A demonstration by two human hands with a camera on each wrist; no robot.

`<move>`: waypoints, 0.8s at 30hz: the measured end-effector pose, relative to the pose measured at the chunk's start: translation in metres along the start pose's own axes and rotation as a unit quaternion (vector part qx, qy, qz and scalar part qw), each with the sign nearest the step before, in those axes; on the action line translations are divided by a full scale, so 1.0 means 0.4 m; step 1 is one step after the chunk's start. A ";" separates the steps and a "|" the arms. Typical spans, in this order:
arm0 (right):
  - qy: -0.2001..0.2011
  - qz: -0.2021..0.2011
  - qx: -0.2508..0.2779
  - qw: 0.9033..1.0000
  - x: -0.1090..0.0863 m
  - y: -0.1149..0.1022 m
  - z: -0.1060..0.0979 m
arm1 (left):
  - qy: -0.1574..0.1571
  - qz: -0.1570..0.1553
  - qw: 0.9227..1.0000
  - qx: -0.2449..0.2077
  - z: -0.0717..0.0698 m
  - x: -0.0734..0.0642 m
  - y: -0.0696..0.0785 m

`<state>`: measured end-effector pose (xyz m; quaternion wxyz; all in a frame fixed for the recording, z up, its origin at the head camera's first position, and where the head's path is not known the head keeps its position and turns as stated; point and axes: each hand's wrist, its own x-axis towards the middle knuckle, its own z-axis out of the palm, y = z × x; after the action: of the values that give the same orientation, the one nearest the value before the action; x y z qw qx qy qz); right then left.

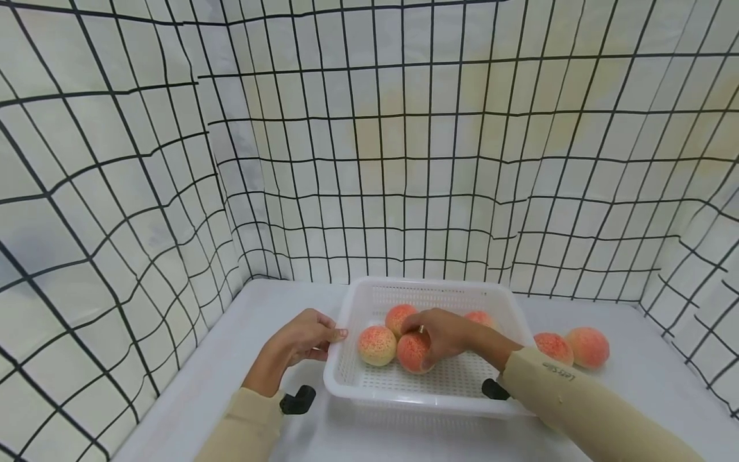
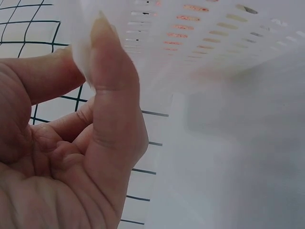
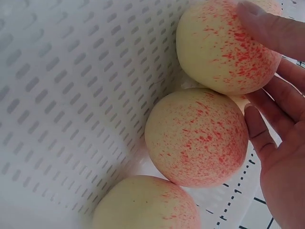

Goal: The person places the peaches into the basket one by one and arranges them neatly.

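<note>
A white perforated plastic basket (image 1: 398, 399) stands on the table with several peaches in it. My left hand (image 1: 308, 333) pinches its left rim between thumb and fingers; the left wrist view has the thumb (image 2: 113, 67) against the basket's wall. Inside the basket, my right hand (image 1: 441, 328) grips a red-and-yellow peach (image 1: 412, 354), its thumb on one side and fingers round the other. Beside that fruit lie a paler peach (image 1: 377, 345) and another behind it (image 1: 398, 316). Partly behind the right hand, a further peach (image 1: 480, 317) sits toward the basket's right.
Two peaches (image 1: 587, 347) lie on the white table (image 1: 641, 398) to the right of the basket. Black wire mesh (image 1: 404, 160) over a pale backing rises behind the table and along both sides. My right sleeve (image 1: 577, 398) crosses the basket's front right corner.
</note>
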<state>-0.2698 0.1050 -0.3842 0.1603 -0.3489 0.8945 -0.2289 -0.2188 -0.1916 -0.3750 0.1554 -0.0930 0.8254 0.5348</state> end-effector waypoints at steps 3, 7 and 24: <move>0.003 0.006 0.011 1.000 -0.010 0.003 -0.016 | -0.003 0.004 1.000 0.004 0.004 0.002 0.007; 0.016 0.012 0.033 0.999 -0.024 0.007 -0.047 | -0.002 0.002 1.000 0.013 0.003 -0.002 0.009; 0.089 -0.007 0.055 0.994 -0.198 0.064 -0.199 | -0.009 0.015 0.999 0.031 0.004 0.000 0.006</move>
<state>-0.2635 0.2006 -0.3204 0.0973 -0.3238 0.8890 -0.3090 -0.2194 -0.1892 -0.3736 0.1579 -0.0709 0.8416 0.5116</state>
